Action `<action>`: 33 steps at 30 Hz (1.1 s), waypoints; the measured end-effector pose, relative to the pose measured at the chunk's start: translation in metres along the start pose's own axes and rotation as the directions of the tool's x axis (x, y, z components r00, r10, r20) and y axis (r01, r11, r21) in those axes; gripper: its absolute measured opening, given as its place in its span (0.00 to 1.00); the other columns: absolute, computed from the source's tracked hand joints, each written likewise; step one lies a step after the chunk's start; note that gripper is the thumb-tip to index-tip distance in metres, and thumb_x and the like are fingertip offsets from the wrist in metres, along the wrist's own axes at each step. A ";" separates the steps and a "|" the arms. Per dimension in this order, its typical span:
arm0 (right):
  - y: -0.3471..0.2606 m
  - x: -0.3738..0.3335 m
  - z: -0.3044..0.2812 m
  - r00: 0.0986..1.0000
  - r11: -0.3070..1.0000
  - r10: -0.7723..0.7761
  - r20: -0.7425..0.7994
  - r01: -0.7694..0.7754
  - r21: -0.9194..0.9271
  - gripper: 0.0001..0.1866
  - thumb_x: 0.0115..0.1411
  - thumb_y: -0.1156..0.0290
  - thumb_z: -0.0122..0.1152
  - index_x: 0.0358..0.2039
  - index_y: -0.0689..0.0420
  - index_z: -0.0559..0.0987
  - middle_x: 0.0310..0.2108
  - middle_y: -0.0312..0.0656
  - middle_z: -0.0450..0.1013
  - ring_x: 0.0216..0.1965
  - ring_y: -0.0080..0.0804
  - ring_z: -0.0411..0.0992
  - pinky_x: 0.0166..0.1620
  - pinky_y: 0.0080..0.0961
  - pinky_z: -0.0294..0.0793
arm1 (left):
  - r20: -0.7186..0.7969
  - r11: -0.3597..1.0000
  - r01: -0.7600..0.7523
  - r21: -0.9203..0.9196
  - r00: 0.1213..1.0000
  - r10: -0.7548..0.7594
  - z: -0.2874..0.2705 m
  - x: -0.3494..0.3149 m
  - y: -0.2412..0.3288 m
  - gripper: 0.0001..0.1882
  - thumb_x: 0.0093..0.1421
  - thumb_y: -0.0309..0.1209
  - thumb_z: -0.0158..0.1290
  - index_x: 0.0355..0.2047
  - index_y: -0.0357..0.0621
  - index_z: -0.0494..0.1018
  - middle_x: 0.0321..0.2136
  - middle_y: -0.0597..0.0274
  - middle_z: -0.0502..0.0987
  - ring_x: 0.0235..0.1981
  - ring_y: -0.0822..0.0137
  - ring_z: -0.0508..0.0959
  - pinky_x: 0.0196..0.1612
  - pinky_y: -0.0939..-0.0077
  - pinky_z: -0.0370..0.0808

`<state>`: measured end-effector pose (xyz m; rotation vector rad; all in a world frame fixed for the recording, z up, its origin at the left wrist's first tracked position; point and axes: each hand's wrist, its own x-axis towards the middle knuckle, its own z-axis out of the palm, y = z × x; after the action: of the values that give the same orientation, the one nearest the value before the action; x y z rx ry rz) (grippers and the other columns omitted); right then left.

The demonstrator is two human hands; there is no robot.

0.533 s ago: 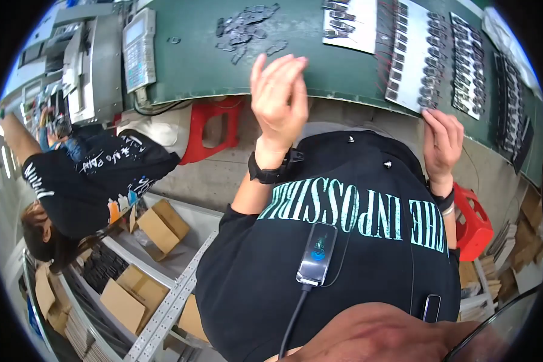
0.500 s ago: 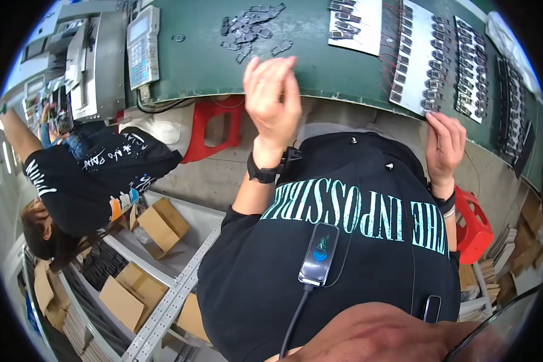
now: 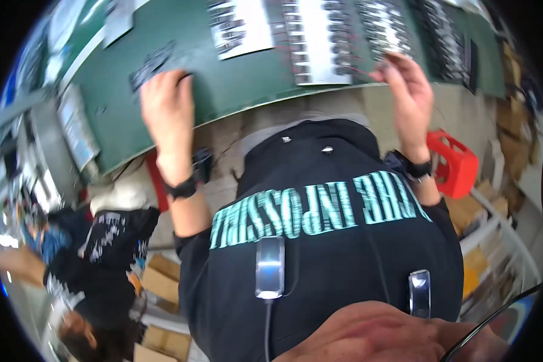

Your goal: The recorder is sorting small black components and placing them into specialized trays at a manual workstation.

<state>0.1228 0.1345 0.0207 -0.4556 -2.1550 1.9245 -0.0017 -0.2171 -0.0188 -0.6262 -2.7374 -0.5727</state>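
Note:
My left hand point(image 3: 168, 111) reaches over the near side of the green table, its fingers curled beside a loose pile of small black frame-like parts point(image 3: 154, 63). A dark sliver shows at its fingertips, too blurred to name. My right hand point(image 3: 411, 96) is raised by the table's near edge, thumb and fingers pinched on a small part with red wire point(image 3: 362, 72); the fingers cover most of the part. Left of that hand lies a white board point(image 3: 320, 45) bearing rows of small dark modules with red wires.
Another white board point(image 3: 256, 36) with dark modules lies left of it. More module rows point(image 3: 383, 27) stand to the right. A grey keypad device point(image 3: 78, 127) sits at the table's left end. A red stool point(image 3: 452, 163) is by my right arm; a co-worker point(image 3: 96, 265) is at left.
The view has swung, shifting the table leftward. My left hand has moved to the pile and curled its fingers. My right hand has risen from the board's corner, with red wire at its fingertips.

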 end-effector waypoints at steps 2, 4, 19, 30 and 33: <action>-0.002 0.005 -0.008 0.998 0.997 -0.002 0.060 -0.002 0.074 0.13 0.69 0.75 0.54 0.52 0.65 0.76 0.42 0.43 0.78 0.40 0.26 0.78 0.49 0.22 0.75 | 0.051 1.000 0.014 -0.002 0.999 -0.014 -0.010 0.008 0.008 0.09 0.58 0.23 0.60 0.40 0.42 0.80 0.35 0.55 0.79 0.37 0.57 0.79 0.41 0.65 0.75; 0.001 0.006 -0.015 1.000 0.994 0.013 0.024 -0.015 0.111 0.13 0.69 0.75 0.55 0.51 0.65 0.77 0.41 0.42 0.78 0.39 0.26 0.78 0.48 0.22 0.75 | 0.052 0.986 0.052 -0.159 0.998 -0.044 -0.010 0.015 0.024 0.09 0.60 0.23 0.59 0.42 0.41 0.80 0.35 0.56 0.80 0.36 0.60 0.80 0.39 0.68 0.76; -0.005 0.024 0.043 0.952 0.975 -0.025 0.305 -0.045 0.219 0.10 0.66 0.76 0.60 0.47 0.64 0.80 0.39 0.37 0.78 0.38 0.19 0.76 0.46 0.17 0.76 | 0.367 0.106 0.404 -0.909 0.894 -0.258 0.040 0.024 0.139 0.13 0.66 0.23 0.55 0.50 0.30 0.77 0.38 0.55 0.82 0.34 0.71 0.84 0.37 0.79 0.82; 0.004 0.030 0.051 0.881 0.842 -0.343 0.326 0.442 -0.308 0.09 0.62 0.80 0.62 0.43 0.60 0.83 0.38 0.39 0.79 0.40 0.26 0.78 0.43 0.20 0.76 | 0.476 -0.079 0.471 -0.879 0.851 -0.223 0.047 0.016 0.137 0.13 0.67 0.22 0.54 0.50 0.30 0.77 0.38 0.53 0.83 0.36 0.68 0.84 0.40 0.79 0.84; 0.001 0.023 0.050 0.863 0.801 -0.395 0.315 0.491 -0.342 0.11 0.58 0.82 0.64 0.42 0.58 0.83 0.38 0.41 0.79 0.39 0.31 0.78 0.42 0.23 0.77 | 0.481 -0.026 0.488 -0.873 0.850 -0.214 0.046 0.015 0.133 0.13 0.67 0.22 0.54 0.50 0.29 0.77 0.37 0.53 0.83 0.36 0.68 0.85 0.40 0.79 0.83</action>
<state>0.0831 0.0966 0.0128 0.2272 -2.5322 1.3145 0.0385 -0.0817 -0.0124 -0.0773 -2.1280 -2.8258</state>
